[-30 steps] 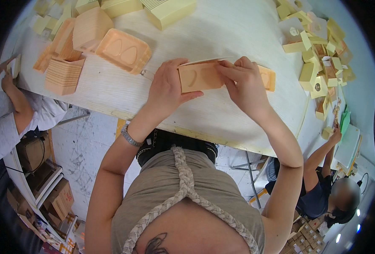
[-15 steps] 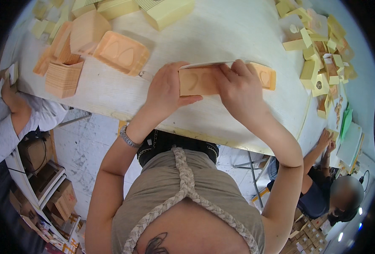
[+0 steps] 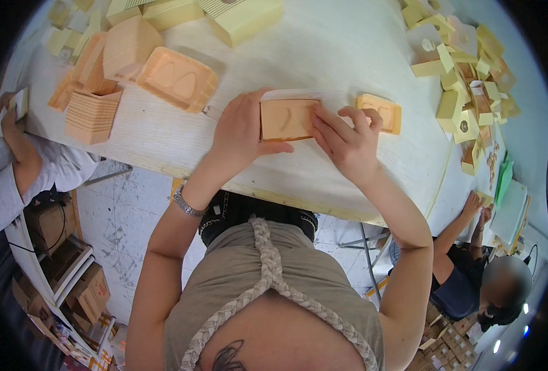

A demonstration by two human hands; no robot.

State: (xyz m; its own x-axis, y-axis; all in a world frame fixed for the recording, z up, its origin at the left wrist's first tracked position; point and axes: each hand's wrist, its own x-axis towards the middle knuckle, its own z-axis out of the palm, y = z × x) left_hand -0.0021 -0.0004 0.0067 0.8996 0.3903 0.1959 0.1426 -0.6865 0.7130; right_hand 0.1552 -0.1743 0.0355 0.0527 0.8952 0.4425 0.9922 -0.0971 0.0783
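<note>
- Left hand (image 3: 238, 127) wrapped round the left end of a small open box (image 3: 293, 94), its thumb lying along the near edge!
- Right hand (image 3: 348, 139) at the other end, fingers bent and fingertips touching the right end; whether they pinch or only press, I cannot tell.
- The box sits between the two hands, above the near part of the white table (image 3: 323, 52), its white flap at the far side.
- Inside it, a peach insert (image 3: 276, 120) with a curved hollow on show!
- Just beyond the right hand, a small peach tray (image 3: 390, 115) lies on the table.
- Over to the left, a larger peach tray (image 3: 178, 80) beside a ridged tray stack (image 3: 93, 114).
- Far right, a jumbled heap of pale yellow boxes (image 3: 451, 105)!
</note>
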